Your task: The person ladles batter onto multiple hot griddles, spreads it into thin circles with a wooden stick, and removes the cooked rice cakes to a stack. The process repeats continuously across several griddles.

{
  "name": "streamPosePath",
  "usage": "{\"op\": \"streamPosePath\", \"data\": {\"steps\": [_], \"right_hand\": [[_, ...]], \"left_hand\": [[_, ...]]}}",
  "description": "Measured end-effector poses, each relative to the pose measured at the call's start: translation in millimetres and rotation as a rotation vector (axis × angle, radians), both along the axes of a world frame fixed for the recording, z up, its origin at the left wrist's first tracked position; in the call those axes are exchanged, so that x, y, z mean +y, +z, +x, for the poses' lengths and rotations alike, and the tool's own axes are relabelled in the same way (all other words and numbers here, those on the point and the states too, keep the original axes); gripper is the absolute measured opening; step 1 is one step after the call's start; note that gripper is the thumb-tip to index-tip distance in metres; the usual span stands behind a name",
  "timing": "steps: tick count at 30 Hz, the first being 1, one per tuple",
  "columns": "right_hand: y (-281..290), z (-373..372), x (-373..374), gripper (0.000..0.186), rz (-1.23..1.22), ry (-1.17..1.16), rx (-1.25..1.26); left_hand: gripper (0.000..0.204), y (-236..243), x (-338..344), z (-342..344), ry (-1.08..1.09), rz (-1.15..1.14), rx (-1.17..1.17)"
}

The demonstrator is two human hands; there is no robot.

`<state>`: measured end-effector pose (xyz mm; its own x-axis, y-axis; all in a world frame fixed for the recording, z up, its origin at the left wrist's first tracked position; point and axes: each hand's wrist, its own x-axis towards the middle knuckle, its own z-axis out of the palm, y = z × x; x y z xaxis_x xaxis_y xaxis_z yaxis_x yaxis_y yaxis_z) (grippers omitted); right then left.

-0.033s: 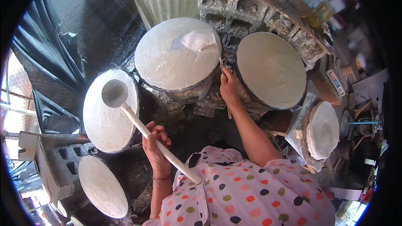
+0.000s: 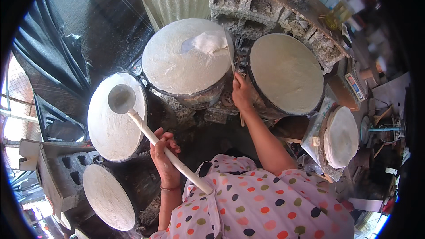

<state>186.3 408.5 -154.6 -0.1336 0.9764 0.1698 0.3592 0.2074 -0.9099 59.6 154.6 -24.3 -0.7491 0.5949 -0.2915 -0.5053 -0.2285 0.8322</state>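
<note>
A long-handled ladle [image 2: 182,164] with a round grey bowl and pale shaft lies across my left hand [image 2: 166,155], whose fingers curl around the shaft. The bowl hangs over a round white-coated griddle [image 2: 104,124] at the left; the shaft's end reaches my shirt. In my right hand [image 2: 242,93] is a long thin flat blade [image 2: 229,46], its handle end poking out below the fist. That blade lies along the right rim of the far middle griddle [image 2: 177,68], beside a crumpled, thin white sheet [image 2: 210,43] on its surface.
At the right is another coated griddle [image 2: 287,75], and a lower one [image 2: 108,197] sits at the near left. A stack of white round sheets [image 2: 341,137] stands far right. Concrete blocks [image 2: 248,13] line the back; a small scale [image 2: 354,86] is beyond the right griddle.
</note>
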Motion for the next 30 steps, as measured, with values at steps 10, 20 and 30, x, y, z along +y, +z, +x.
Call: {"op": "streamPosePath", "data": {"steps": [10,20,30], "right_hand": [[40,-55,-47,0.036,-0.160,0.317,-0.093],[84,11,53,0.040,-0.754,0.521,-0.019],[29,48,-35,0.036,-0.822,0.169,0.336]], "left_hand": [[0.034,-5,1,-12,-0.037,0.041,-0.021],[0.031,17,102,-67,-0.169,-0.200,0.311],[0.057,-50,183,-27,-0.138,-0.355,0.367]]}}
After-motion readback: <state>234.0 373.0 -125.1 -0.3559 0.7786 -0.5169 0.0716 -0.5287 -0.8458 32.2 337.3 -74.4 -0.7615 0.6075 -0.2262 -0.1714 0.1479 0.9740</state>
